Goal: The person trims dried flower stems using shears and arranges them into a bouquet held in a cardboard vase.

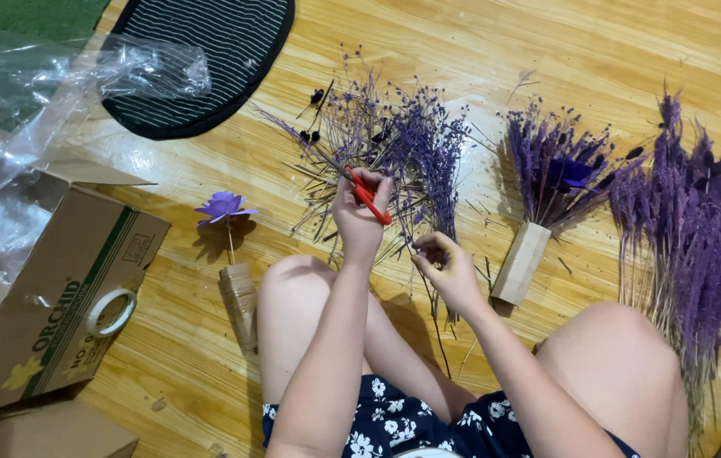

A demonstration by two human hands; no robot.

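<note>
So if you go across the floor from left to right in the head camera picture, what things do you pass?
Cardboard box → roll of tape → single purple paper flower → left hand with red scissors → right hand pinching stems → wrapped purple bouquet → tall bunch of dried purple grass.

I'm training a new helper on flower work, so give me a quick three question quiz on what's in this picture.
1. True or false: the left hand holds red scissors.
2. What does the tape roll rest on? A) the floor B) the cardboard box C) the striped mat
3. What is the right hand pinching?

Key
1. True.
2. B.
3. Thin dried purple stems, at their lower ends, with the sprigs fanned out on the wood floor beyond the hands.
</note>
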